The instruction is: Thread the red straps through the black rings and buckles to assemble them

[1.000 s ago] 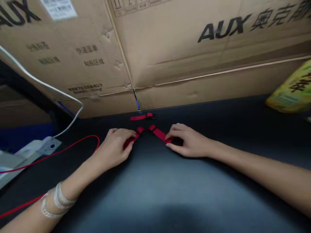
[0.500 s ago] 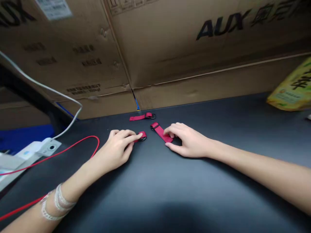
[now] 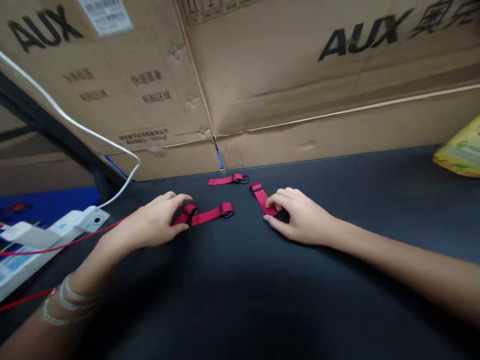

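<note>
Several short red straps with black buckles lie on the dark table. My left hand [image 3: 161,220] has its thumb and fingers around the left strap [image 3: 182,217], whose looped end points right. Just right of it, a middle strap [image 3: 207,216] lies untouched, its buckle to the right. My right hand [image 3: 296,215] pinches the lower end of the right strap [image 3: 261,198], which slants up to its buckle at the upper left. Farther back, another strap [image 3: 222,181] rests near the cardboard, touched by neither hand.
Large cardboard boxes [image 3: 285,75] stand along the back edge of the table [image 3: 240,290]. A yellow packet [image 3: 461,150] is at the far right. On the left are a white power strip [image 3: 41,245], a white cable [image 3: 75,122], red cables [image 3: 78,241] and a black frame [image 3: 63,145].
My left hand has moved left off the middle strap and onto the left strap, which now shows. My right hand stays at the right strap. The view has shifted a little.
</note>
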